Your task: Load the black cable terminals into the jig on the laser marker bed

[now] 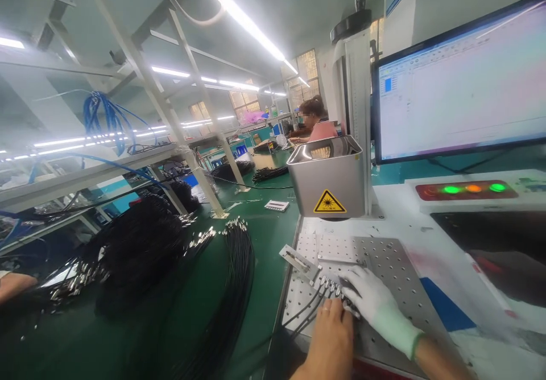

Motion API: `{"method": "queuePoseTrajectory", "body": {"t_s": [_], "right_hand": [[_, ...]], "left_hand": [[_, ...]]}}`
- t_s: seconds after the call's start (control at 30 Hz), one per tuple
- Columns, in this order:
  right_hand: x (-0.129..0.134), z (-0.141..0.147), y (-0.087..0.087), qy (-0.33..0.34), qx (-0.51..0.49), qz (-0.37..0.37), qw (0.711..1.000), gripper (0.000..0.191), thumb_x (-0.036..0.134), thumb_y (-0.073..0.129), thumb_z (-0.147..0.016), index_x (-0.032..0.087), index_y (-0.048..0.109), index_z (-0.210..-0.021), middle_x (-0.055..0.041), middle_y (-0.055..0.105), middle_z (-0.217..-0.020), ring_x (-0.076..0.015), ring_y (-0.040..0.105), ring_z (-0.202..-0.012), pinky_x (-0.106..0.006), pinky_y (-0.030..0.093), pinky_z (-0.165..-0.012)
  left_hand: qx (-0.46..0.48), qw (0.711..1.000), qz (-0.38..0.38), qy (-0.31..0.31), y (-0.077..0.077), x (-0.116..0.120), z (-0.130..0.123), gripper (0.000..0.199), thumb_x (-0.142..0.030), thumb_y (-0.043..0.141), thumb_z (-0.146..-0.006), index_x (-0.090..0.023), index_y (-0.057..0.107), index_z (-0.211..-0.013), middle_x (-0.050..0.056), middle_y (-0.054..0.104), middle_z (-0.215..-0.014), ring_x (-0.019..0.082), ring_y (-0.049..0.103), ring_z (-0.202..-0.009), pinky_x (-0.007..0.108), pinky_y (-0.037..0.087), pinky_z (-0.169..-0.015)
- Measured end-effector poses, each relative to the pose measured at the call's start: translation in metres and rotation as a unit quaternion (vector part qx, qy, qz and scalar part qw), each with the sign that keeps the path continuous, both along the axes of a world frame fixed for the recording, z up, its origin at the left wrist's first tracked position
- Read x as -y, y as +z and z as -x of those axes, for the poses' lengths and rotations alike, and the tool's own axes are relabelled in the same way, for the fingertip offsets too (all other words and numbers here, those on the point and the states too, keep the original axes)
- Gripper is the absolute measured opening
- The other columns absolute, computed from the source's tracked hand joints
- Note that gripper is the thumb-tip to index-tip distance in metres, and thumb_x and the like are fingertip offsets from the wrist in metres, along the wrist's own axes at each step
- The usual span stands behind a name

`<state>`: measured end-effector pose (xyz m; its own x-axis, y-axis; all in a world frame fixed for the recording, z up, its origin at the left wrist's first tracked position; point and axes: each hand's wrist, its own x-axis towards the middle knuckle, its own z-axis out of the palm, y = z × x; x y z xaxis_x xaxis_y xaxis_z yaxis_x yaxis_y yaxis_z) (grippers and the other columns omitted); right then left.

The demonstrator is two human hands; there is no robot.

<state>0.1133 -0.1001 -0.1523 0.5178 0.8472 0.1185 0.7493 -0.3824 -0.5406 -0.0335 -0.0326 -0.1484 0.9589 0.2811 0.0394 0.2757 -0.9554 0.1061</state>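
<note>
Several black cables with silvery metal connectors (330, 286) lie side by side on a perforated metal plate (386, 263). My bare left hand (330, 331) is closed at the near side of the connectors, on the black cables (305, 314); its fingertips are partly hidden. From the right, my right hand (375, 303), in a white glove, has its fingers bent onto the connector ends. What lies under those fingers is hidden. Just beyond the connectors, a small light-coloured slotted fixture (300, 263) sits at an angle on the plate.
Above the plate hangs a metal machine head (328, 181) with a yellow warning sign. A monitor (460, 78) and a lit button panel (467, 189) are at right. Cable bundles (239, 272) cover the green table at left. A co-worker (318, 121) sits farther back.
</note>
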Motion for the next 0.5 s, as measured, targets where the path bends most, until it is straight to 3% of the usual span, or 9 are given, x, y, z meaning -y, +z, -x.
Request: {"method": "queuePoseTrajectory", "body": {"t_s": [0.1, 0.23, 0.5], "right_hand": [[0.0, 0.002, 0.002, -0.002, 0.005, -0.001, 1.0, 0.032, 0.02, 0.047, -0.084, 0.019, 0.063, -0.111, -0.0091, 0.058, -0.115, -0.026, 0.049, -0.108, -0.037, 0.04, -0.093], [0.001, 0.002, 0.004, -0.003, 0.003, 0.013, 1.0, 0.025, 0.021, 0.049, -0.084, 0.022, 0.063, -0.104, -0.0071, 0.057, -0.111, -0.0255, 0.049, -0.106, -0.036, 0.039, -0.09], [0.003, 0.006, 0.014, 0.009, -0.013, 0.02, 1.0, 0.019, 0.016, 0.047, -0.085, 0.021, 0.063, -0.094, -0.0067, 0.056, -0.107, -0.0244, 0.048, -0.103, -0.034, 0.038, -0.087]], "left_hand": [[0.014, 0.994, 0.068, 0.079, 0.025, -0.004, 0.004, 0.031, -0.007, 0.041, -0.083, -0.017, 0.061, -0.104, 0.011, 0.061, -0.11, 0.022, 0.056, -0.098, 0.032, 0.044, -0.086], [-0.054, 0.982, 0.084, 0.162, 0.047, -0.008, 0.001, 0.03, -0.006, 0.044, -0.08, -0.016, 0.063, -0.101, 0.01, 0.065, -0.107, 0.024, 0.058, -0.099, 0.033, 0.044, -0.085], [-0.085, 0.982, 0.054, 0.161, 0.042, -0.006, -0.011, 0.027, -0.006, 0.049, -0.079, -0.015, 0.066, -0.098, 0.011, 0.063, -0.112, 0.026, 0.057, -0.105, 0.037, 0.045, -0.09]]}}
